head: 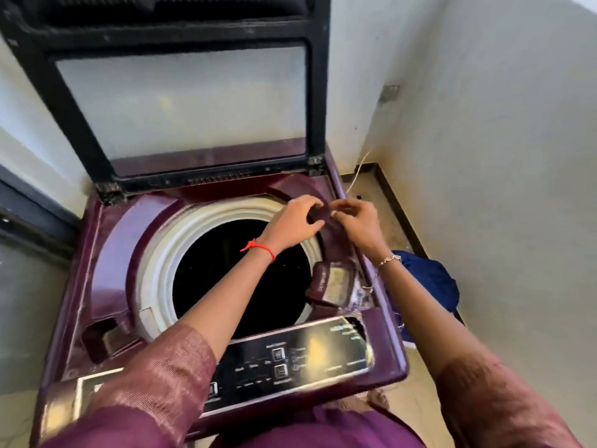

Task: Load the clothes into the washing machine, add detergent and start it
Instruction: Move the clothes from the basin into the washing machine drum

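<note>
White-walled corner; washing machine [106, 253], lid [181, 101] up, fills centre frame; blue clothes [429, 279] sit mid-right, beside it. Over drum's [239, 273] upper-right rim, left hand [295, 223] and right hand [357, 223] both pinch small dark round piece [318, 215]. Risk: loose pinch drops it into drum.

Bright, even daylight; glare on control panel [315, 345]; drum [239, 273] interior black; edges bowed, slight blur overall.

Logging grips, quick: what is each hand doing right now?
Left hand: holds a dark piece, fingers curled round it.
Right hand: pinches the same dark piece.
</note>
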Demonstrator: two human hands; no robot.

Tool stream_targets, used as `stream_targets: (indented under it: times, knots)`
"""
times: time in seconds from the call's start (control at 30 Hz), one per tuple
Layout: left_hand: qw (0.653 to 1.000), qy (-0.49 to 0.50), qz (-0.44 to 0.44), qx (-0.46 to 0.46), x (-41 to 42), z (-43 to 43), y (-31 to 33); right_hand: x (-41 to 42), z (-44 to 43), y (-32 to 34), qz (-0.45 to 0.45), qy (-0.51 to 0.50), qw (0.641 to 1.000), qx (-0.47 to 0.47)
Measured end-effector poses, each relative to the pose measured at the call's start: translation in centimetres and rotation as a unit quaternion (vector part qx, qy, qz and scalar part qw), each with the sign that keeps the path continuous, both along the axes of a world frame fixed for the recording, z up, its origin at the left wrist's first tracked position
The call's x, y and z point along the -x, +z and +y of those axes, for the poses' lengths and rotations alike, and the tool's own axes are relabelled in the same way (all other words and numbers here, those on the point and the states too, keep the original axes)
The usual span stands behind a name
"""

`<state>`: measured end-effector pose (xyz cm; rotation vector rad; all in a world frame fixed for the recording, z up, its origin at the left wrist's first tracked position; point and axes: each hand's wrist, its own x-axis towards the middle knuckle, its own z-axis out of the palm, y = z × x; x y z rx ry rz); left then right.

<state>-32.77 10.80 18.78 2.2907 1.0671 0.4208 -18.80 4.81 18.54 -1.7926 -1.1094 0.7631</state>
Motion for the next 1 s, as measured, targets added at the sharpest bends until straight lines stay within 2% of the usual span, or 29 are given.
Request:
stream_targets:
  times: [0.13, 0.27, 0.5, 0.7, 0.87, 1.0]
  knots:
    - [0.999, -0.025, -0.031, -0.016, -7.5, -2.2, 1.2, -6.9, -3.1, 0.3, 0.047, -0.061, 0.996, -0.037]
    - [0.999, -0.051, -0.007, 0.009, -16.0, -4.5, 0.9, -14.9, -6.7, -1.5, 0.013, -0.054, 0.998, 0.006]
    - [0.982, -0.082, 0.110, 0.129, -27.4, -8.4, -2.3, -28.3, -12.6, -6.8, -0.019, -0.033, 0.991, 0.131]
    - [0.961, -0.088, 0.222, 0.137, -32.2, -8.9, -9.0, -34.6, -15.4, -11.8, -0.044, -0.021, 0.978, 0.204]
    - [0.923, -0.128, 0.334, 0.140, -34.8, -8.2, -16.1, -37.3, -16.0, -18.5, -0.102, 0.070, 0.942, 0.313]
    - [0.889, -0.188, 0.402, 0.113, -36.6, -7.3, -24.0, -38.6, -16.0, -25.5, -0.208, 0.154, 0.880, 0.399]
